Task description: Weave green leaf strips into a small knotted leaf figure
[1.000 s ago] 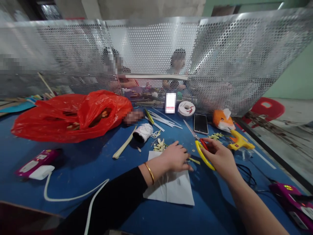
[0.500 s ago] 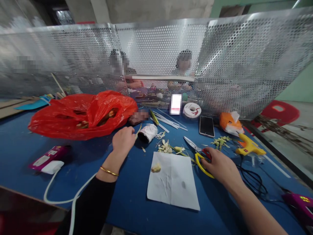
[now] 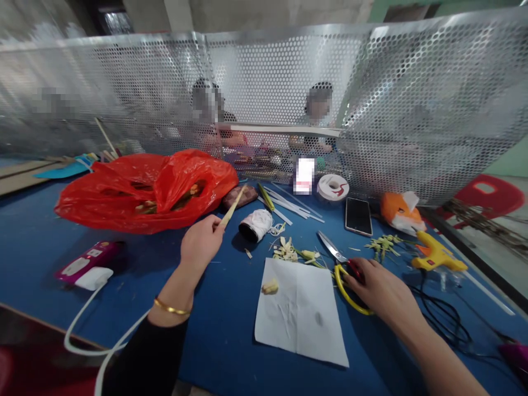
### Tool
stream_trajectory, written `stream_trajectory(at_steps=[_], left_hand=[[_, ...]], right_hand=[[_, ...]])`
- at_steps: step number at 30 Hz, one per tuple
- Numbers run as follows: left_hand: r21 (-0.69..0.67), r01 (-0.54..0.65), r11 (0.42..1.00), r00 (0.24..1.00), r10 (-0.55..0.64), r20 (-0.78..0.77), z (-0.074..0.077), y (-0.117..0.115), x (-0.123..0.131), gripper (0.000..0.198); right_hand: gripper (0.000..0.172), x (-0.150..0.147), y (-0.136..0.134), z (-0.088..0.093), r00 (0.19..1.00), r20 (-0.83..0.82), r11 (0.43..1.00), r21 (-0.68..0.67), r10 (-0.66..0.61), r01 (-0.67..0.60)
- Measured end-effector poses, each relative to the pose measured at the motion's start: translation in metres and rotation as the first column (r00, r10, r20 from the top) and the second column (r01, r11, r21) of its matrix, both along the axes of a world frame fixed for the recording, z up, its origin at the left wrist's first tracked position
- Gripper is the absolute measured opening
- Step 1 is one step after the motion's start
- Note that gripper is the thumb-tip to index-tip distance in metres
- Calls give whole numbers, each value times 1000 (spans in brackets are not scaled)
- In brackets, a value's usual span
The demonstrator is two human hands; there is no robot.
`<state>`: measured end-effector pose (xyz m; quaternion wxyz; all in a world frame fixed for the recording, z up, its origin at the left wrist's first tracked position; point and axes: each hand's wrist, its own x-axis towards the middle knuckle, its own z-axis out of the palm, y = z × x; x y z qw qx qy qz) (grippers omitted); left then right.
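My left hand (image 3: 201,242) is closed on a pale green stalk (image 3: 232,207) and lifts it off the blue table, its tip pointing up toward the red plastic bag (image 3: 144,190). My right hand (image 3: 381,291) rests on the table with its fingers in the handles of yellow-handled scissors (image 3: 344,269), whose blades lie flat and point away to the left. Between the hands lies a white paper sheet (image 3: 301,311) with a small pale scrap (image 3: 270,286) on it. Cut stalk bits (image 3: 292,252) lie beyond the sheet.
A white thread spool (image 3: 256,224), tape roll (image 3: 332,187), phone (image 3: 358,215), orange tissue pack (image 3: 400,212) and yellow glue gun (image 3: 437,256) with black cord sit around. A pink device (image 3: 88,261) with white cable lies left. Perforated metal screen (image 3: 412,104) backs the table; people sit behind it.
My left hand left the paper, reached left to the stalk by the spool, took hold of it and raised it. My right hand lowered the scissors onto the table.
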<state>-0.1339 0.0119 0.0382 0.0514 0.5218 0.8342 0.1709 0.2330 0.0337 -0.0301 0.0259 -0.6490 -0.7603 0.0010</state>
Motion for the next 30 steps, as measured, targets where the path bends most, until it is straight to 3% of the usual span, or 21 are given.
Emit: stream_trajectory(at_steps=[2,3,5,7,8,10,12,14,17,23,26,30], left_hand=[[210,32,977,957,-90,274,9,-10,16,24],[296,39,954,863,-181,471,12,-14,28,26],[338,27,941,489,-308,816,12,-20,57,29],[250,103,963,99,-260,960,6,-22,88,28],[189,159,969,-35,-186,982,1,-22,103,28],[110,237,965,-176,-68,982,-10,-22,129,27],[69,328,942,-193,-5,981,-22,-23,147,25],[55,386,921,-148,3,989,-31,-26,157,24],[62,454,889,-95,-20,995,-38,-29,160,31],[129,476,870,75,-186,980,-45,-29,161,26],[137,443,886,146,-222,964,-50,-28,161,23],[153,429,890,194,-256,947,-58,-26,157,25]], right_hand=[[35,2,0,1,999,-44,1000,24,-2,4],[35,2,-1,1,996,-85,998,61,-3,8],[34,1,-3,5,973,-230,985,174,28,13],[32,-3,-8,10,882,-456,966,259,122,0],[32,-6,-11,13,797,-580,965,261,168,-13],[31,-15,-19,19,570,-805,985,162,163,-53],[34,-26,-26,23,335,-942,995,-29,4,-94],[36,-36,-32,24,137,-983,978,-145,-124,-152],[30,-44,-35,22,-19,-980,971,-193,-197,-143],[32,-40,-33,19,-42,-977,977,-206,-208,-47],[33,-39,-32,21,-13,-975,967,-219,-223,-133],[37,-45,-31,17,86,-968,942,-249,-236,-223]])
